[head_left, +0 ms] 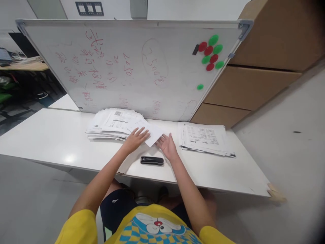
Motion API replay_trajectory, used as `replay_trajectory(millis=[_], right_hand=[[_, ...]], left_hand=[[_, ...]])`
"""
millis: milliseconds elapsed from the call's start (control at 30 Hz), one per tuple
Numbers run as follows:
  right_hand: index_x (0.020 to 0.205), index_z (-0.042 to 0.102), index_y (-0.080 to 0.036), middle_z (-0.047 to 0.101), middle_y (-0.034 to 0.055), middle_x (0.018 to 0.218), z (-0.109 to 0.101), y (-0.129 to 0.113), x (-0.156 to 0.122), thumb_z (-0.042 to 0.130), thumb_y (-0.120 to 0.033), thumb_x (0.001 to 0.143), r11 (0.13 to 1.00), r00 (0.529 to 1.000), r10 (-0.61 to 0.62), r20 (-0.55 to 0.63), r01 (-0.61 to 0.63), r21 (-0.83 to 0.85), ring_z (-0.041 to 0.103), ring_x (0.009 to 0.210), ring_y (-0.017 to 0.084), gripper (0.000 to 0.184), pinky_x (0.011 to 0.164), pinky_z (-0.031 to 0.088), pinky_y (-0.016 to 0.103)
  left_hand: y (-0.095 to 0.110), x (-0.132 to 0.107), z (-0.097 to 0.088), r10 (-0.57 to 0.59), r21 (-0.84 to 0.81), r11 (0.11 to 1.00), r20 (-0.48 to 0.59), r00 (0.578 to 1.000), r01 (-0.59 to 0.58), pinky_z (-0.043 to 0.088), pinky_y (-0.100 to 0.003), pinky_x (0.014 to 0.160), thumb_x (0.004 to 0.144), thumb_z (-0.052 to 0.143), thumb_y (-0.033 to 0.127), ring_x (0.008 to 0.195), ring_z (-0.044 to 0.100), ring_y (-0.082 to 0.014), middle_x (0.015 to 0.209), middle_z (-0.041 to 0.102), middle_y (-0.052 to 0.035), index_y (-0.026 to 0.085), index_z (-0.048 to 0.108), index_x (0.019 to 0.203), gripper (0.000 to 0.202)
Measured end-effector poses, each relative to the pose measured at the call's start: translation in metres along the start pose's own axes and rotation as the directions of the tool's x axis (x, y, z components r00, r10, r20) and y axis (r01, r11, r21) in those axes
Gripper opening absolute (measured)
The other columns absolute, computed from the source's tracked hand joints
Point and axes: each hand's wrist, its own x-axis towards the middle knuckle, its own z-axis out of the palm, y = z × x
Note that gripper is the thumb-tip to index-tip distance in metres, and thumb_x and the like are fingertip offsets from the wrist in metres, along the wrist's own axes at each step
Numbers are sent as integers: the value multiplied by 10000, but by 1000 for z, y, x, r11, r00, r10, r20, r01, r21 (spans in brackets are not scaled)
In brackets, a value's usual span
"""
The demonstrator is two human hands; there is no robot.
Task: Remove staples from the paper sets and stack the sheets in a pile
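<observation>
Paper sheet [153, 133] lies between the two hands, toward the far side of the table [63, 135], its left part overlapping the right end of the left paper stack [122, 119] and its near corner projecting toward the stapler [152, 161]. Whether it is one sheet or several cannot be determined. Left hand [137, 139]: palm down, fingers spread, fingertips resting on the left part of the sheet. Right hand [167, 145]: palm turned inward, thumb standing apart from the fingers, fingertips at the right edge of the sheet; whether they bear on it cannot be told. The stapler lies on the near side of the table, apart from both hands. The right paper stack [205, 137] lies to the right of the right hand; the whiteboard [134, 78] stands at the far side. Handling: expect the sheet to be light and limp, prone to slide on smooth paper, and easily creased or torn at its edges. Recommended hold: opposite margins, thumb above and fingers below, with light pressure; avoid gripping a single corner, which may bend.
</observation>
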Motion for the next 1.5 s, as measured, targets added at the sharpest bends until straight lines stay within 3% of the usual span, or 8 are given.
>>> replay_trajectory(millis=[133, 300, 433, 700, 800, 967, 1333, 1500], right_hand=[[1107, 582, -239, 706, 6, 849, -13, 6, -10, 732, -320, 660, 958, 991, -122, -54, 104, -268, 660, 714, 185, 478, 651, 558, 325], [943, 605, -200, 642, -45, 663, -42, 4, -2, 653, -258, 608, 961, 911, -209, -356, 125, -246, 561, 534, 121, 344, 524, 488, 253], [897, 598, -198, 644, -53, 669, -66, -3, -7, 578, -270, 610, 960, 855, -251, -454, 158, -232, 568, 563, 118, 296, 529, 456, 228], [1088, 609, -193, 702, 36, 1017, -87, 1, -36, 572, -311, 679, 930, 803, -321, -502, 167, -326, 644, 909, 207, 427, 722, 507, 294], [1221, 529, -190, 664, 74, 1155, -92, 4, -35, 638, -353, 682, 910, 840, -291, -457, 95, -404, 614, 1055, 233, 574, 847, 499, 333], [1291, 453, -201, 696, 55, 1032, -97, 6, -27, 699, -276, 608, 914, 894, -211, -396, 36, -405, 654, 921, 227, 729, 783, 529, 350], [1006, 574, -182, 700, 9, 708, -71, -9, -27, 699, -209, 592, 925, 949, -113, -295, -8, -380, 643, 571, 187, 433, 436, 455, 251], [959, 596, -184, 686, -16, 679, -65, -11, -25, 665, -185, 644, 921, 949, -82, -303, -43, -386, 633, 534, 140, 322, 469, 483, 227]], left_hand=[[-15, -9, -4, 123, -54, 992, 146, 982, -117, 172, -454, 1187, 930, 433, 176, 1440, 217, -216, 1529, 320, -40, 290, 319, 1459, 553], [-62, -22, -7, -236, 27, 972, 156, 959, 235, 158, -536, 1156, 924, 453, 424, 1442, 180, -319, 1535, 284, -128, 195, 349, 1453, 586], [-82, -32, -10, -246, -26, 966, 206, 947, 256, 236, -506, 1134, 944, 378, 446, 1397, 316, -286, 1479, 401, -108, 220, 445, 1394, 508], [-51, -48, -7, -242, -79, 966, 42, 969, 245, 285, -505, 1116, 964, 345, 307, 1279, 492, -246, 1343, 562, -91, 213, 575, 1253, 382], [-44, -48, -4, -237, -60, 969, 18, 971, 238, 337, -494, 1078, 950, 386, 284, 1212, 545, -249, 1307, 592, -85, 225, 611, 1189, 333], [-40, -39, 3, -213, -40, 977, -35, 976, 211, 400, -451, 1018, 938, 413, 257, 1139, 574, -241, 1172, 670, -72, 225, 637, 1109, 284], [-27, -13, 6, -222, -70, 974, -81, 972, 216, 462, -429, 888, 918, 378, 163, 1055, 603, -259, 1000, 689, -125, 180, 657, 951, 281], [-9, 1, 7, -206, -92, 976, -106, 973, 196, 451, -403, 875, 923, 412, 178, 1110, 587, -253, 951, 695, -89, 196, 644, 904, 233]])
